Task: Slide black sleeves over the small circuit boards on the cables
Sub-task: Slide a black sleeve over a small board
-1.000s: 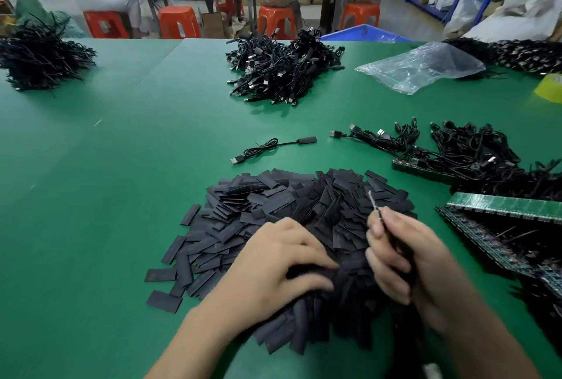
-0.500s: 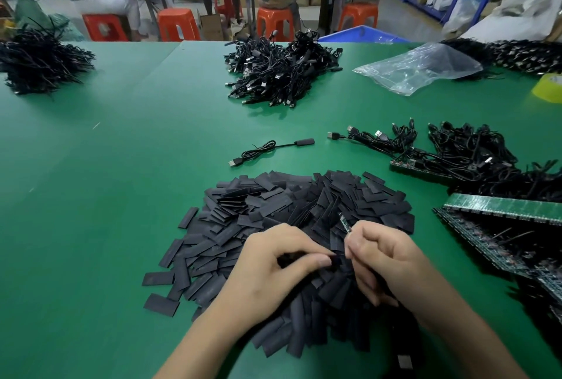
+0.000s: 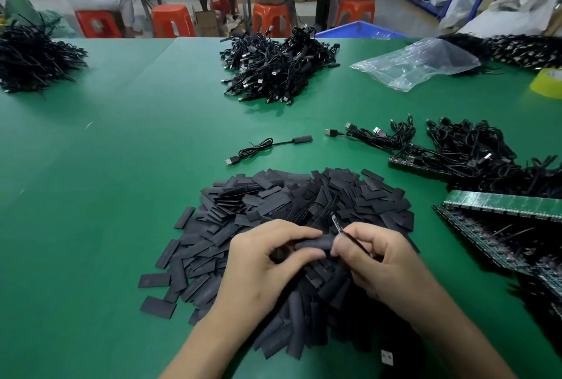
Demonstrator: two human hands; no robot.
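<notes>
Left hand (image 3: 267,260) sits low in the head view, around six o'clock, thumb and forefinger pinching one black sleeve (image 3: 313,241) and holding it sideways. Right hand (image 3: 386,260) is just beside it at three o'clock, fingers curled, pinching the small circuit board (image 3: 337,223) by its lower end. The board tilts up toward eleven o'clock, its base right at the sleeve's right-hand mouth. I can't tell whether any of it is inside the sleeve. A thin dark cable (image 3: 357,241) runs from the board across the right hand's fingers toward four o'clock.

Both hands hover over the pile of loose sleeves (image 3: 273,196), flat black rectangles fanned across the green worktop (image 3: 121,165), with strays scattered off at eight o'clock. At twelve o'clock of the pile lies a single USB cable (image 3: 267,147), on its own, one end already covered in black. Further out at twelve, a big heap of cables (image 3: 273,71). At two o'clock there's a tangled bundle of cables (image 3: 456,153), some USB plugs pointing left, and beyond it a crumpled clear plastic bag (image 3: 416,65). At three o'clock, green circuit board panels (image 3: 501,202) lie in strips. A yellow tape roll (image 3: 547,83) peeks in at the right edge. Way out at ten o'clock is another dark heap (image 3: 30,59). Behind the worktop stand red stools (image 3: 173,24).
</notes>
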